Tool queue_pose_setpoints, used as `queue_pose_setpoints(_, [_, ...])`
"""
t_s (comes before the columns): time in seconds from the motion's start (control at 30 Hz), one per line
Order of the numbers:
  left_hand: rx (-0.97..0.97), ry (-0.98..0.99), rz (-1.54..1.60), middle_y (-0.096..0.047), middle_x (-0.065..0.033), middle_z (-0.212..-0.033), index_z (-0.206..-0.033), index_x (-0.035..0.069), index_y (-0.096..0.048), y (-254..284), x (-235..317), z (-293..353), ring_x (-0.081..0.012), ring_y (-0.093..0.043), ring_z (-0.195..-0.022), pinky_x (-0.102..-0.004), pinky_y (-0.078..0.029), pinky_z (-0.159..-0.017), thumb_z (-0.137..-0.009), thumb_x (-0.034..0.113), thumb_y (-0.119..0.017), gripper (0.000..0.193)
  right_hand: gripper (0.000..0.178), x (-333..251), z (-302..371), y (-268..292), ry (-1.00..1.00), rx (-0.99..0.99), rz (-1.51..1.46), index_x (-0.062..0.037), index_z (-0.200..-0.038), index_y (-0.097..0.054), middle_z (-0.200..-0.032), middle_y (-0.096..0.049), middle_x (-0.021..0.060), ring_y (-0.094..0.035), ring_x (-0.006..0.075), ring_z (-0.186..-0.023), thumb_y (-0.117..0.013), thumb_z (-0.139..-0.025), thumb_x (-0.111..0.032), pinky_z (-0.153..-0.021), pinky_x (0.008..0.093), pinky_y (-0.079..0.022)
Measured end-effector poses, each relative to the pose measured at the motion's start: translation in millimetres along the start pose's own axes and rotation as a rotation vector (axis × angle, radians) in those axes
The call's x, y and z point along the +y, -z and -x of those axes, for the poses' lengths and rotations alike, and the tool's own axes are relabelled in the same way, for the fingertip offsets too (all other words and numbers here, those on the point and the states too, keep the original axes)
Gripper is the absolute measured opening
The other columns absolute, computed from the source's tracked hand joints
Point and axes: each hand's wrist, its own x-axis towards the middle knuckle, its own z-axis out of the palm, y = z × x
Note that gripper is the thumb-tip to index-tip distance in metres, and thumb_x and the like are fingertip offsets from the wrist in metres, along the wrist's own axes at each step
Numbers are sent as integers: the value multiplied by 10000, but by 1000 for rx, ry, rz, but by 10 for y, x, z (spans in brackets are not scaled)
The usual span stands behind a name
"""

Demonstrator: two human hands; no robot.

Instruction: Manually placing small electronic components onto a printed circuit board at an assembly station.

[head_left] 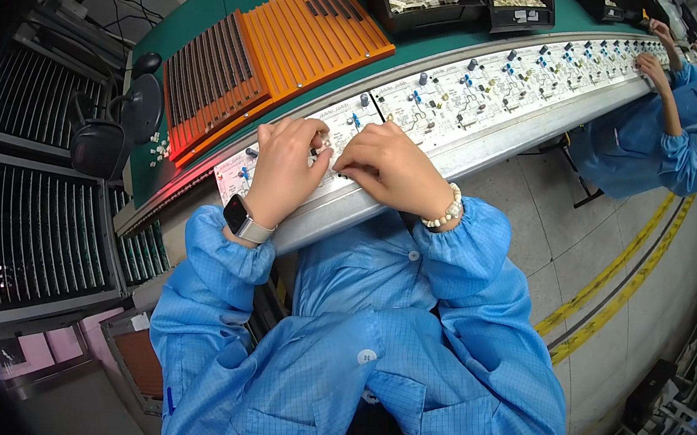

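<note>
Crowding white circuit board [338, 136] directly beneath: left hand [286, 164] curled, right hand [396, 167] fingers drawn together; couldn't tell what either pinched. Capacitor [364, 99] stood near 1 o'clock; stray knuckle brush probably risked tilting it.

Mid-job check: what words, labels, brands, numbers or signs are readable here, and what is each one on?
None is legible enough to quote.
White boards: fine printed marks, too small to read.
Black bin with pale labels on its front: too small to read.
Watch: dark screen, no readable text.
Yellow floor stripes: no lettering visible.
</note>
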Motion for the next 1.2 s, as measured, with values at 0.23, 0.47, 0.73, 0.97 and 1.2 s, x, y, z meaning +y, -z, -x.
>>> queue_pose_setpoints(0.23, [74, 55, 31, -613, -33, -831, -995, 70, -636, 283, -63, 66, -213, -576, -835, -355, -339, -817, -806, 148, -711, 218, 64, -9, -15, 44, -8, -29, 10, -118, -845, -676, -835, -610, 17, -563, 227, -851, -703, -792, -95, -793, 347, -394])
queue_pose_setpoints(0.47, [254, 201, -105, -625, -96, -864, -1011, 15, -619, 720, -514, 568, -236, -587, -806, -369, -430, -814, -853, 84, -649, 175, 53, -10, -7, 44, -24, -61, 52, -120, -835, -694, -852, -617, 6, -544, 227, -936, -712, -786, -111, -830, 364, -389])
queue_pose_setpoints(0.73, [370, 483, -82, -617, -123, -826, -959, -4, -579, 1001, -1473, 1061, -230, -605, -720, -352, -483, -676, -916, 58, -585, 76, 108, -165, -6, 96, -55, -125, 202, -118, -892, -697, -917, -621, 24, -558, 243, -990, -710, -786, -98, -891, 376, -402])
queue_pose_setpoints(0.97, [358, 424, -125, -624, -121, -809, -935, -4, -600, 949, -2005, 992, -203, -593, -682, -325, -474, -634, -909, 93, -621, 103, 262, -138, -144, 415, -25, -137, 229, -76, -1045, -664, -1020, -614, 103, -558, 302, -1016, -717, -791, -109, -903, 402, -429])
queue_pose_setpoints(1.2, [314, 441, 71, -566, 10, -756, -968, 10, -607, 922, -2055, 986, -69, -490, -656, -224, -425, -613, -902, 40, -634, 77, 237, 394, -568, 1150, 38, 135, 470, -38, -1074, -652, -1028, -651, 114, -630, 268, -981, -706, -851, -95, -855, 354, -512])
